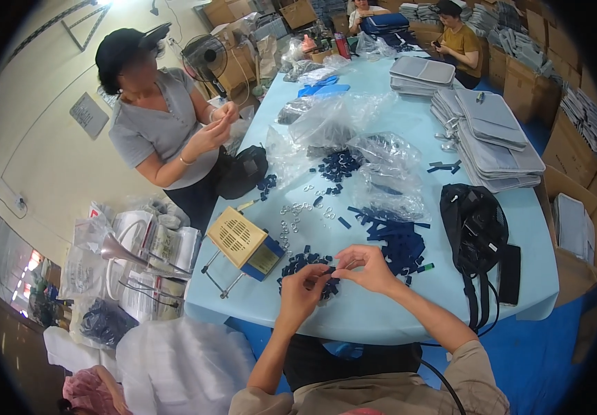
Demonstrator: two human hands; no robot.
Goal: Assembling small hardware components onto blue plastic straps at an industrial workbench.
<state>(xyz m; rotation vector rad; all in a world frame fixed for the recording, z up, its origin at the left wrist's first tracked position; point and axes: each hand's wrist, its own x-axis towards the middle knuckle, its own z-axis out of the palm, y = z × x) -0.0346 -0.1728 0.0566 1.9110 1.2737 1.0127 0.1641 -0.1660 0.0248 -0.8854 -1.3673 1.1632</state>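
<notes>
My left hand point(302, 290) and my right hand point(364, 268) meet over the near edge of the table, fingertips pinched together. Between them is a small dark blue fabric piece point(331, 270), mostly covered by the fingers. Just beneath and behind my left hand lies a pile of small dark blue folded pieces point(303, 260). Beyond my right hand, flat dark blue fabric strips point(402, 242) lie in a loose heap. Small metal rings point(293, 213) are scattered on the table past the pile.
A yellow and blue metal box point(243, 238) on a stand is left of the pile. A black mesh bag point(474, 228) and a dark phone-like slab point(510, 275) lie right. Clear plastic bags point(343, 121) and grey cases point(495, 149) are farther off. A co-worker point(167, 117) stands left.
</notes>
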